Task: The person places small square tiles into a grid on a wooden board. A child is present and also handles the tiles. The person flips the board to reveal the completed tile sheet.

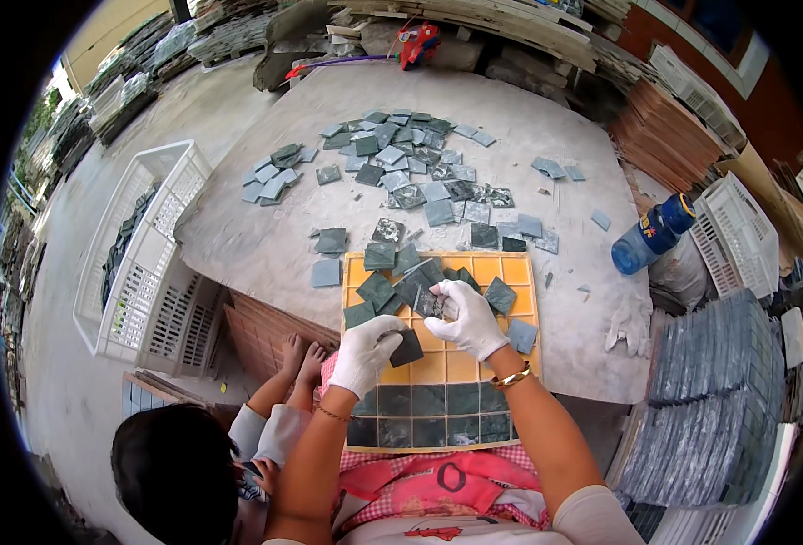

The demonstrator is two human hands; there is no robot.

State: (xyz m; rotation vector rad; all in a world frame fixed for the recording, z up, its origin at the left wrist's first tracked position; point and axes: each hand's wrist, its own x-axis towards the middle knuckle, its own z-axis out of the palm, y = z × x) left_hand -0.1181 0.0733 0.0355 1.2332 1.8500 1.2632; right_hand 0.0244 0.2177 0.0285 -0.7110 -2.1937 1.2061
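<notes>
My left hand (363, 352), in a white glove, pinches a dark square stone tile (408, 349) over the yellow gridded tray (431, 368). Also gloved, my right hand (467, 320) grips another grey-green stone tile (430, 304), tilted up with its mottled side showing. The tray leans across my lap and the table edge. Dark tiles (428, 401) fill its two nearest rows. Loose tiles (377, 291) lie askew over the far cells, and a paler tile (522, 335) sits by the right rim. My fingers partly hide both held tiles.
A heap of loose tiles (401, 154) spreads over the table (265, 218). To the right are a blue bottle (653, 234), a spare glove (629, 329) and stacked tile sheets (715, 400). White crates (161, 263) stand left; a seated person (179, 472) is close beside my left arm.
</notes>
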